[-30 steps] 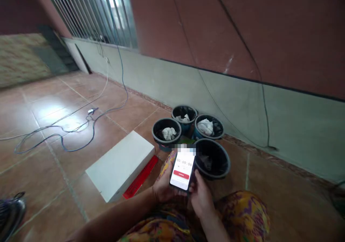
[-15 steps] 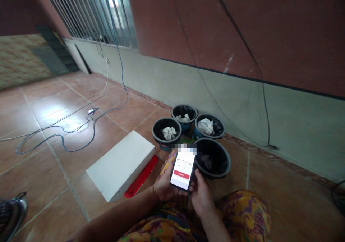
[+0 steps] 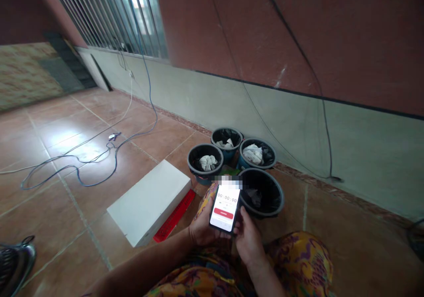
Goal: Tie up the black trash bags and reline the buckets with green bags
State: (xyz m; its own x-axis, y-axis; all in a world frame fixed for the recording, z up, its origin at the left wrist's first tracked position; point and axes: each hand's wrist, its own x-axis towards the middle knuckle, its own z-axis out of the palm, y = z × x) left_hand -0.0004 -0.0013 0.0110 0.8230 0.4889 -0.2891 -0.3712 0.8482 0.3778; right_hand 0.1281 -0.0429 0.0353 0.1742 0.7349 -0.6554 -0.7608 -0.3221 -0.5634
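Note:
A smartphone (image 3: 225, 205) is held upright over my lap, its lit screen showing 00:00:00 above a red button. My left hand (image 3: 202, 227) is closed around its left side and lower back. On the other side, my right hand (image 3: 248, 235) grips the phone's lower right edge, with the thumb beside the screen. The fingers behind the phone are partly hidden. Just beyond it stands a black-lined bin (image 3: 280, 202), with something pale and crumpled inside.
Several more lined bins, among them one at the left (image 3: 189, 164), hold white crumpled material near the wall. A white box (image 3: 149, 200) lies left of my knees beside a red tray-like strip (image 3: 175, 215). Blue cable (image 3: 115, 158) loops across the tiles. A shoe (image 3: 16, 261) shows at lower left.

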